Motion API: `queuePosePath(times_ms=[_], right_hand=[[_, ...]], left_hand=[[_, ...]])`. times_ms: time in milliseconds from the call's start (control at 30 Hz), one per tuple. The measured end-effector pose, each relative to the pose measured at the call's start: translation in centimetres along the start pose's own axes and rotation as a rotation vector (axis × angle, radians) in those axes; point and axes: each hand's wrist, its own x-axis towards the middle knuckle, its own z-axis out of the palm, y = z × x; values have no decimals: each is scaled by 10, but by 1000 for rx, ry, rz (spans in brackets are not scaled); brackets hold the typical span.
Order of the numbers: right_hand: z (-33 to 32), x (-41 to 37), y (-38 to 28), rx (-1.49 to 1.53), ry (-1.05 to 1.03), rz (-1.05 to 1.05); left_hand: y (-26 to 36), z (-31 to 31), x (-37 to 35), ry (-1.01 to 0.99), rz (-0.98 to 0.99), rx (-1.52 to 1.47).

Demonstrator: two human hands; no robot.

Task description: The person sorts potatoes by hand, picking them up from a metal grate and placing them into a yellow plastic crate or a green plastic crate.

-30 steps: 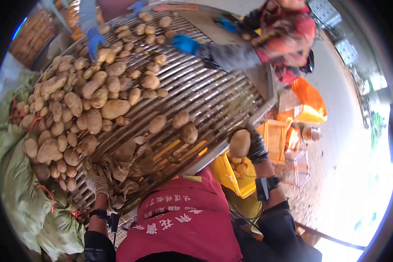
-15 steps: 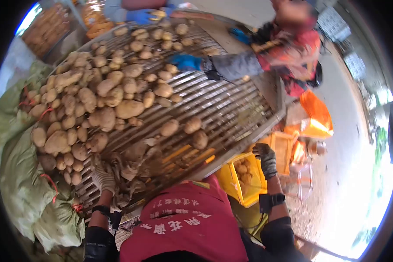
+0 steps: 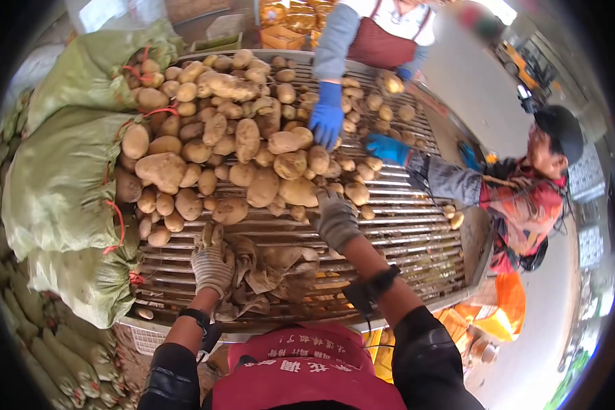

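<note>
A large pile of potatoes (image 3: pixel 246 140) covers the upper left of a slatted metal table (image 3: pixel 417 253). My left hand (image 3: pixel 212 266), in a striped work glove, rests at the near side of the slats, beside a crumpled brown cloth (image 3: pixel 273 273); its fingers are extended and I see nothing held. My right hand (image 3: pixel 336 220), gloved in grey, reaches to the near edge of the pile, its fingertips against the potatoes. Whether it grips one is unclear.
Green mesh sacks with red ties (image 3: pixel 68 178) line the left side. Across the table, a person in blue gloves (image 3: pixel 326 113) reaches into the pile. At the right, another person's blue glove (image 3: pixel 387 147) touches the slats. Orange bags (image 3: pixel 506 307) lie on the floor.
My right hand has moved from above the yellow crate on the right to the pile's edge. The view has turned, and the far person's glove is now over the potatoes.
</note>
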Motion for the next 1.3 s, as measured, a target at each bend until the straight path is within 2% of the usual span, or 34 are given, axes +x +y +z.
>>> queuePosePath(times_ms=[100, 167, 200, 233, 300, 367, 433, 467, 500, 567, 600, 633, 700, 733, 833, 900, 967, 1000, 1033, 1100, 1133, 1167, 1233, 1300], right_hand=[[28, 43, -19, -171, 10, -48], [34, 53, -41, -406, -60, 113], [76, 70, -14, -527, 13, 108], [67, 71, -15, -530, 4, 102], [35, 71, -23, -326, -176, 116], [36, 54, -15, -289, -148, 101], [33, 23, -7, -77, -197, 155], [34, 11, 3, -11, -277, 181], [34, -4, 14, -6, -274, 201], [27, -37, 30, 553, -341, 151], [20, -56, 34, 828, -387, 228], [8, -74, 36, 839, -359, 253], [-16, -113, 43, 1707, -466, 214], [-30, -133, 44, 1881, -474, 220], [-37, -181, 45, 2087, -197, 189], [-32, -208, 46, 2106, -56, 210], [-22, -233, 50, 2045, 83, 376], [-21, -252, 51, 2061, 98, 457], [-14, -270, 53, 2064, 183, 514], [11, -317, 74, 2254, 262, 622], [8, -338, 72, 2249, 343, 652], [4, -360, 70, 2312, 342, 672], [21, -406, 77, 2410, 407, 627], [55, -458, 90, 2325, 603, 1011]], left_hand=[[6, -10, -1, -19, -25, -13], [7, -11, 1, -49, -71, -42], [7, -11, 1, -51, -66, -34], [7, -10, 0, -53, -55, -25], [5, -10, 0, -40, -45, -29], [6, -12, 0, -28, -32, -68], [9, -17, -1, -36, -40, -52], [12, -21, -1, -61, -70, -33], [15, -21, -1, -89, -90, -12], [12, -16, -1, -57, -24, -20], [12, -14, -1, -27, -28, -5], [13, -13, -1, 3, -28, 8], [21, -21, -2, -17, -37, -16], [20, -16, -2, 5, -30, -5], [4, 2, -2, 5, -42, -38], [-8, 13, 2, -5, -39, 3], [8, -4, 1, -89, -77, 74], [-12, 19, 1, 185, 98, 42], [-21, 25, 4, 106, 49, 99], [-29, 28, 7, 52, 61, 107], [-40, 39, 9, 188, 188, 40], [-37, 38, 10, 184, 200, 39], [-28, 28, 8, 66, 57, 99], [-21, 24, 4, 58, 36, 79]])
